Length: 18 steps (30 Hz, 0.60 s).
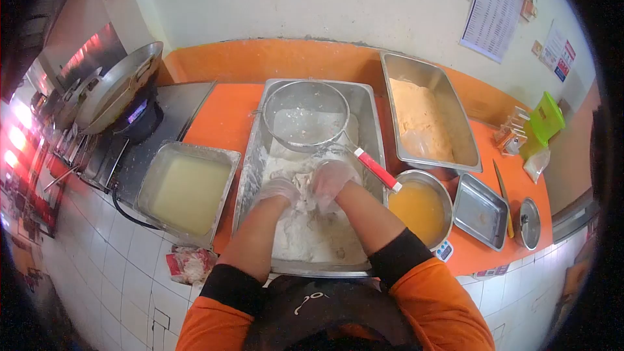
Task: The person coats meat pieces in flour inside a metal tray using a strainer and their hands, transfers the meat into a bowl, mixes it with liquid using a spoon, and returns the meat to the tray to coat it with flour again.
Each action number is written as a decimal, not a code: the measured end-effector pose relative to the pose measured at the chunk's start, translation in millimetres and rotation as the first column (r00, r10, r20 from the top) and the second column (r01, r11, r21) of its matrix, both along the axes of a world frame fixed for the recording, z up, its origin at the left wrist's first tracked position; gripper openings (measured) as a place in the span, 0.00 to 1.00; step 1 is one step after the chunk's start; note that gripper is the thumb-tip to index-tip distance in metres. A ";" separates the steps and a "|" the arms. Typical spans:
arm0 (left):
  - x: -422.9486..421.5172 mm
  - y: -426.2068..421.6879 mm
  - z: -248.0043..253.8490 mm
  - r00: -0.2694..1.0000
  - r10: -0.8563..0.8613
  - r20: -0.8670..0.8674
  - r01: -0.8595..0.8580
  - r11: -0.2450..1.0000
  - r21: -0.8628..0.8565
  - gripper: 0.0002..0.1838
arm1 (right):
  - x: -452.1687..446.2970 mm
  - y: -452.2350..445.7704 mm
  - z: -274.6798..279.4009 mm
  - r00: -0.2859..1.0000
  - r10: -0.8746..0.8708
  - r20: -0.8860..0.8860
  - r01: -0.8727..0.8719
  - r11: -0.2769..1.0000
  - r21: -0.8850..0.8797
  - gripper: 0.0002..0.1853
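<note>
Both of my hands wear clear plastic gloves and are down in the white flour (318, 240) of a large metal tray (375, 136). My left hand (281, 190) is at the left, with flour-coated pieces beside its fingers. My right hand (333, 183) is just to the right, against the same floury pieces. Flour and glove glare hide the fingertips of both hands, so their grip does not show. Just beyond them a round wire sieve (305, 117) rests over the tray's far part, its red handle (378, 170) pointing right and toward me.
A pan of pale liquid (187, 188) stands left, near a wok (117, 94). On the right are a deep tray of orange-tinted powder (422, 117), a bowl of yellow liquid (417, 211) on a scale (444, 251), a small tray (480, 211), a knife (502, 185) and a metal bowl (529, 224).
</note>
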State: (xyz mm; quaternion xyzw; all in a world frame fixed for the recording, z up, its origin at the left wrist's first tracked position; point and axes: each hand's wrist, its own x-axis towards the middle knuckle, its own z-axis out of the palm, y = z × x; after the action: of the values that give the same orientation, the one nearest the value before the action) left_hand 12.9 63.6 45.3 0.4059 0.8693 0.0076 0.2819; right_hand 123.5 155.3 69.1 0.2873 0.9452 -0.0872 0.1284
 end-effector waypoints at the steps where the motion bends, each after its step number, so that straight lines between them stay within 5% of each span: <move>1: -2.1 -1.1 7.7 1.000 -0.021 -0.003 0.021 0.999 -0.026 0.22 | 8.4 -4.1 16.1 0.999 0.042 0.032 -0.041 0.999 -0.028 0.13; 2: -3.7 -3.6 13.1 0.999 -0.040 -0.005 0.040 0.998 -0.052 0.23 | 15.3 -4.1 24.4 0.994 0.087 0.065 -0.083 0.995 -0.059 0.12; 4: -6.3 -9.5 20.9 0.988 -0.142 0.060 0.142 0.990 0.011 0.22 | 24.6 23.8 -13.2 0.934 0.321 -0.154 -0.356 0.849 -0.389 0.13; 6: -14.0 -15.3 20.7 0.952 -0.128 0.278 0.096 0.987 0.126 0.23 | 23.2 60.8 -86.0 0.899 0.307 -0.312 -0.436 0.557 -0.707 0.15; 7: -19.6 -20.3 15.9 0.884 -0.075 0.461 -0.013 0.983 0.185 0.25 | 18.3 80.2 -134.7 0.925 0.217 -0.310 -0.372 0.361 -0.855 0.16; 8: -23.5 -17.2 10.0 0.881 -0.087 0.464 0.005 0.984 0.176 0.26 | 15.5 90.4 -158.0 0.950 0.129 -0.286 -0.302 0.136 -0.944 0.18; 9: -27.4 -14.2 4.2 0.879 -0.099 0.467 0.023 0.986 0.167 0.26 | 18.0 80.3 -127.8 0.945 0.137 -0.296 -0.326 0.442 -0.836 0.17; 10: -32.5 -4.9 -6.8 0.938 -0.180 0.295 0.163 0.983 0.081 0.26 | 21.7 54.3 -64.8 0.941 0.147 -0.304 -0.316 0.701 -0.639 0.16; 11: -36.3 3.3 -17.7 0.953 -0.277 0.122 0.282 0.959 -0.031 0.27 | 16.2 44.1 -55.1 0.922 0.173 -0.348 -0.307 0.872 -0.382 0.17; 12: -32.2 3.6 -34.7 0.938 -0.335 -0.087 0.338 0.941 0.030 0.26 | 10.6 34.0 -45.3 0.917 0.175 -0.357 -0.226 0.969 -0.104 0.17; 13: -20.8 -2.5 -56.3 0.882 -0.368 -0.294 0.405 0.911 0.075 0.26 | 0.6 32.9 -76.0 0.895 0.203 -0.397 -0.146 0.975 0.170 0.18; 15: 1.7 -3.7 -51.6 0.849 -0.325 -0.417 0.384 0.921 0.062 0.27 | -19.4 28.1 -121.2 0.910 0.256 -0.327 -0.125 0.920 0.371 0.19; 17: 17.7 -3.1 -24.3 0.938 -0.195 -0.288 0.213 0.976 0.034 0.28 | -39.9 20.8 -142.6 0.942 0.315 -0.119 -0.281 0.930 0.236 0.17; 18: 17.5 -2.6 -27.4 0.965 -0.124 -0.229 0.139 0.989 0.052 0.28 | -36.2 -2.9 -88.8 0.976 0.213 0.033 -0.216 0.962 0.168 0.15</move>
State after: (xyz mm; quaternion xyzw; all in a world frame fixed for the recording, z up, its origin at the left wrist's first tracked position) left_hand 30.4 60.9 17.9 0.4702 0.8661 -0.0278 0.1674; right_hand 87.3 152.3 -19.7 0.1940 0.9737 0.0105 0.1192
